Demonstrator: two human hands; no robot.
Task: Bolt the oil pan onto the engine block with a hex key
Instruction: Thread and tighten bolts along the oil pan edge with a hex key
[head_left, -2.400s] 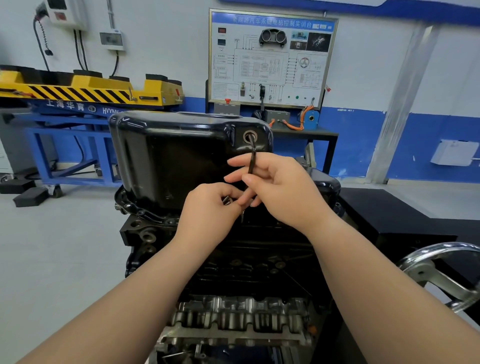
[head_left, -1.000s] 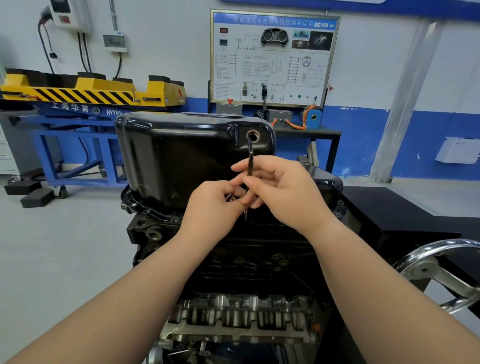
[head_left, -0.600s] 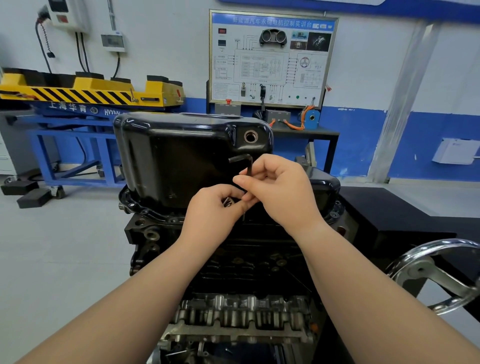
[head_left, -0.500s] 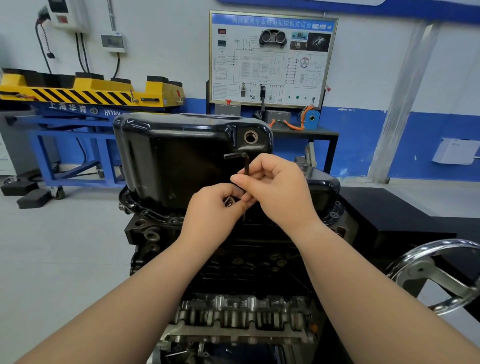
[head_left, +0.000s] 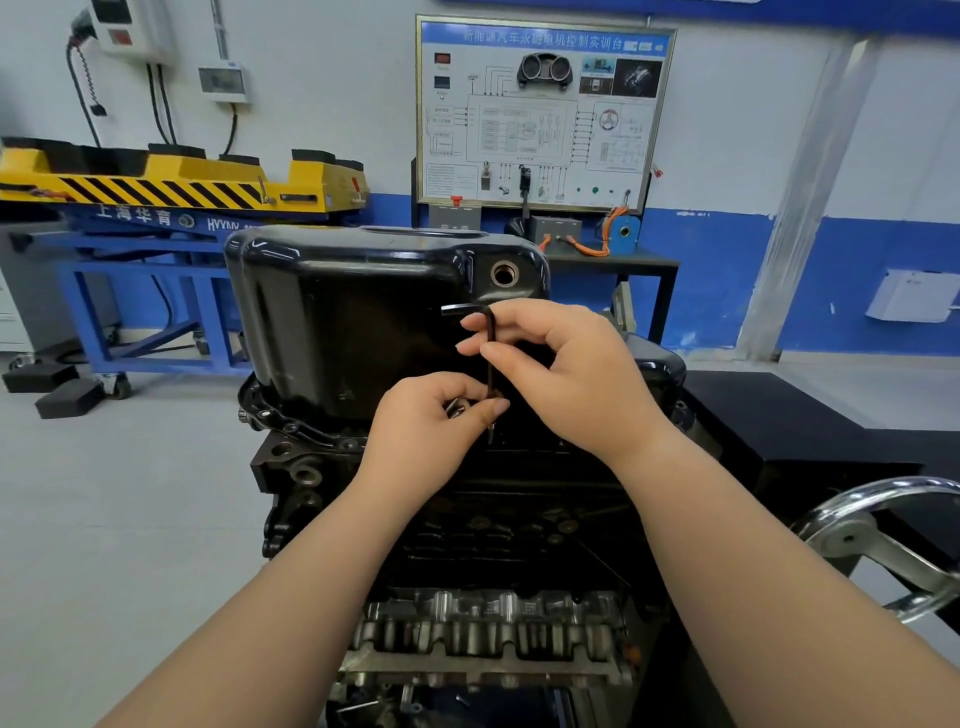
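Note:
A glossy black oil pan (head_left: 343, 317) sits upside down on the dark engine block (head_left: 467, 519), its flange along the block's top edge. My right hand (head_left: 561, 374) pinches the upright shaft of a black hex key (head_left: 489, 358) in front of the pan; the key's short arm points left at the top. My left hand (head_left: 431, 421) is curled just below it, holding silver bolts (head_left: 457, 408), with its fingertips touching the key's lower shaft. The key's tip and the bolt under it are hidden behind my fingers.
A chrome handwheel (head_left: 893, 551) juts out at the lower right beside a black bench (head_left: 789, 415). A yellow and blue lift stand (head_left: 171, 208) stands at the back left, a wiring training board (head_left: 540, 114) behind the pan. Grey floor lies to the left.
The hex key has been turned: its short arm pointed away toward the drain hole, and now it points left. Both hands stay at the same spot on the pan flange.

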